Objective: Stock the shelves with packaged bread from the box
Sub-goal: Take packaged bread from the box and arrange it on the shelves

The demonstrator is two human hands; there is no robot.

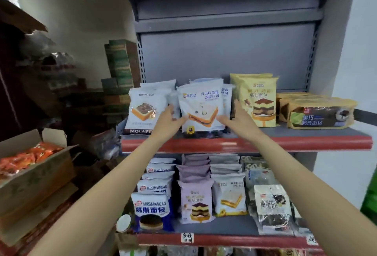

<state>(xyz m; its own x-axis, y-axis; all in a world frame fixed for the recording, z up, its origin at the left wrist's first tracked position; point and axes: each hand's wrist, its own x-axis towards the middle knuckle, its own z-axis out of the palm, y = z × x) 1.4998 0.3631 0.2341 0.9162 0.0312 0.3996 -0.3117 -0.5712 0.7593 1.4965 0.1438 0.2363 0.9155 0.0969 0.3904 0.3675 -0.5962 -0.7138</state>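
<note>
At far left an open brown cardboard box [34, 176] sits on a stack, filled with orange plastic packets [24, 159]. Beyond it, green and brown cartons [120, 66] are piled against the white wall. On the upper grey metal shelf with a red front edge [244, 142], a white bread packet printed with a toast cube [145, 111] stands upright at the left end. Just beside it, the left hand [169, 121] lies with fingers fairly straight against the left side of a white bread packet printed with a blueberry sandwich [202, 109], which stands upright on the shelf. The right hand [237, 118] presses the packet's right side, thumb up, fingers loosely extended; neither hand curls round it. To the right stand yellow mousse bread packets [258, 100], then flat-lying yellow-edged dark packets [318, 113]. The lower shelf [216, 227] carries rows of blue-white, lilac, white and black-and-white packets.
</note>
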